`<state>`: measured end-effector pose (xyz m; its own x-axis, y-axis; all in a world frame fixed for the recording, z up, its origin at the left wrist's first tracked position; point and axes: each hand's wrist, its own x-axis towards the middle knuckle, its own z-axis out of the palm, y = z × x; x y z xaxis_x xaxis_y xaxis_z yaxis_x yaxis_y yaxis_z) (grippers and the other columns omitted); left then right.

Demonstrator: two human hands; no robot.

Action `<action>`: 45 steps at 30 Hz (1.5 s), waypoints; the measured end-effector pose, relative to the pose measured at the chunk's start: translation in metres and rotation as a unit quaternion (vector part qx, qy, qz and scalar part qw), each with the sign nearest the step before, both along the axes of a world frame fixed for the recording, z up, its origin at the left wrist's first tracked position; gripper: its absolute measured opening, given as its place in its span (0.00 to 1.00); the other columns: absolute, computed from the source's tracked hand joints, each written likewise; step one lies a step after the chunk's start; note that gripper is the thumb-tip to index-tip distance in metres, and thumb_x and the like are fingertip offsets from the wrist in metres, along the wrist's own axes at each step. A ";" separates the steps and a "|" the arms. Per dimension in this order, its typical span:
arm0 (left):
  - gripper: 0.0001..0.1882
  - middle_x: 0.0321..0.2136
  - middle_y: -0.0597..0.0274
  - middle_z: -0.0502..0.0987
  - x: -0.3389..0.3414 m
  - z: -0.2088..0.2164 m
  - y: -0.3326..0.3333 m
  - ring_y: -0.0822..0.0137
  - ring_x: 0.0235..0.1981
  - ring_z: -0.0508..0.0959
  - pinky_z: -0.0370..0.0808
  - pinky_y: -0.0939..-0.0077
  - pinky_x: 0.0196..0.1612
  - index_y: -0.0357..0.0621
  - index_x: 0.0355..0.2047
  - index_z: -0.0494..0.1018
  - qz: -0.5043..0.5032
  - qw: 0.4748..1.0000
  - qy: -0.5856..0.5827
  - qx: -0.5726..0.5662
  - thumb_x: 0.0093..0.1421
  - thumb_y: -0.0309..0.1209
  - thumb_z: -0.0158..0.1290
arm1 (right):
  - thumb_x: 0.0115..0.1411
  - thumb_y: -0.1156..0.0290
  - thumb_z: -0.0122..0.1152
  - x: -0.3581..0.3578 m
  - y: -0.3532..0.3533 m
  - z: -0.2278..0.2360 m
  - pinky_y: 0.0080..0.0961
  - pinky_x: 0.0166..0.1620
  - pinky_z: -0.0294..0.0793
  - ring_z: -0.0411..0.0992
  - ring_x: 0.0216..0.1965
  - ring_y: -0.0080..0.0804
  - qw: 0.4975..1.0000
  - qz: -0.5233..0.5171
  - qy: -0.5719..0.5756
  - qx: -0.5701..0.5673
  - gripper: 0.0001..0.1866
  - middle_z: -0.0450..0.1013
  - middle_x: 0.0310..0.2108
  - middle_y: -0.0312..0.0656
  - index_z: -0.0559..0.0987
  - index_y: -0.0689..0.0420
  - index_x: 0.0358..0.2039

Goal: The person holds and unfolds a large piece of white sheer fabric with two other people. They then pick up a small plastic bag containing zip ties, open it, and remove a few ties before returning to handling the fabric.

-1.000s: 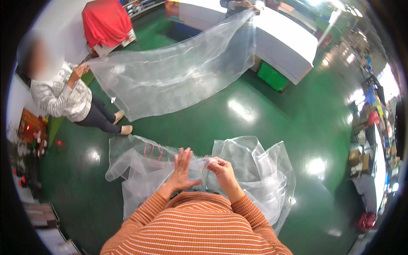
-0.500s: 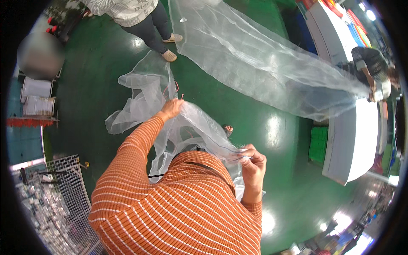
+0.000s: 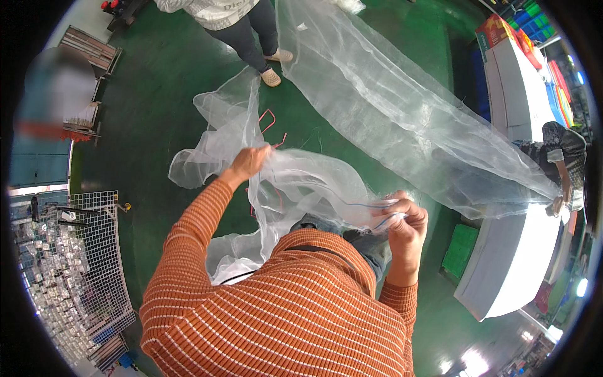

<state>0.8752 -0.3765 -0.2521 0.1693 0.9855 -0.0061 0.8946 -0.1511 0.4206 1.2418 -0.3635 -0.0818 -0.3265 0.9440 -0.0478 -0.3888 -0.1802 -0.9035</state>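
Note:
A sheer white mesh fabric [image 3: 314,173] hangs in loose folds in front of me. My left hand [image 3: 250,163] is closed round a gathered part of it, its fingertips partly hidden. To the right, my right hand [image 3: 408,226] pinches the fabric's edge, where a thin blue line runs toward the fingers. A red cord [image 3: 269,119] loops beside the fabric just beyond my left hand. More folds [image 3: 229,113] of the mesh spread past that hand toward the far side, and some gather low by my left side.
A second long sheer sheet [image 3: 402,119] stretches from the far side to a co-worker [image 3: 562,163] at the right, whose hands hold its end. Another person [image 3: 251,38] stands ahead. White-topped tables [image 3: 515,264] and a green crate [image 3: 460,248] are at right; a wire rack [image 3: 103,251] stands left.
My right hand has moved right with the fabric's edge, widening the gap between my hands. The red cord shows more. The whole view has shifted a little.

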 end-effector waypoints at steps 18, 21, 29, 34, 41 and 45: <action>0.11 0.30 0.62 0.75 0.197 -0.032 -0.064 0.59 0.38 0.74 0.53 0.47 0.55 0.47 0.31 0.68 -0.111 0.981 0.064 -0.143 0.45 0.28 0.52 | 0.44 0.71 0.62 0.316 -0.059 0.015 0.24 0.26 0.68 0.63 0.26 0.28 0.954 -0.203 0.154 0.159 0.09 0.64 0.27 0.38 0.70 0.59 0.18; 0.11 0.32 0.61 0.75 0.241 -0.072 -0.078 0.59 0.39 0.74 0.53 0.48 0.55 0.47 0.32 0.69 -0.039 0.991 0.055 -0.120 0.45 0.24 0.50 | 0.42 0.71 0.63 0.374 -0.098 0.020 0.23 0.28 0.68 0.66 0.28 0.29 0.952 -0.223 -0.084 0.191 0.09 0.67 0.26 0.41 0.72 0.60 0.18; 0.15 0.38 0.58 0.75 0.320 -0.074 -0.091 0.57 0.44 0.72 0.53 0.45 0.55 0.52 0.39 0.70 0.140 0.952 0.218 -0.160 0.49 0.24 0.49 | 0.48 0.80 0.60 0.434 -0.151 -0.016 0.24 0.39 0.70 0.70 0.33 0.25 0.999 -0.023 -0.043 0.003 0.04 0.72 0.30 0.39 0.79 0.61 0.27; 0.39 0.55 0.58 0.59 0.395 -0.035 -0.127 0.57 0.58 0.57 0.51 0.45 0.57 0.58 0.58 0.50 0.205 0.943 0.232 -0.122 0.47 0.26 0.54 | 0.49 0.76 0.60 0.445 -0.150 -0.007 0.23 0.40 0.68 0.69 0.35 0.28 0.976 0.189 -0.037 0.099 0.05 0.72 0.30 0.40 0.78 0.62 0.28; 0.38 0.56 0.64 0.58 0.485 -0.028 -0.081 0.60 0.62 0.48 0.46 0.37 0.56 0.60 0.57 0.54 0.065 0.994 0.055 -0.064 0.46 0.23 0.53 | 0.50 0.63 0.56 0.511 -0.139 0.018 0.36 0.28 0.75 0.72 0.23 0.38 0.976 0.067 0.064 0.199 0.12 0.72 0.23 0.45 0.77 0.60 0.20; 0.34 0.57 0.65 0.58 0.544 -0.026 -0.082 0.62 0.61 0.52 0.46 0.41 0.57 0.58 0.56 0.56 -0.071 0.980 0.096 -0.158 0.48 0.32 0.55 | 0.54 0.69 0.52 0.621 -0.139 0.043 0.26 0.33 0.72 0.70 0.29 0.32 0.916 -0.199 0.226 0.265 0.10 0.71 0.30 0.42 0.74 0.62 0.32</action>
<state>1.4191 -0.4585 -0.2785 0.2699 0.8958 -0.3530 0.9413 -0.1684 0.2925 1.8627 -0.5023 -0.0390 0.1755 0.8441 0.5067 -0.6837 0.4748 -0.5542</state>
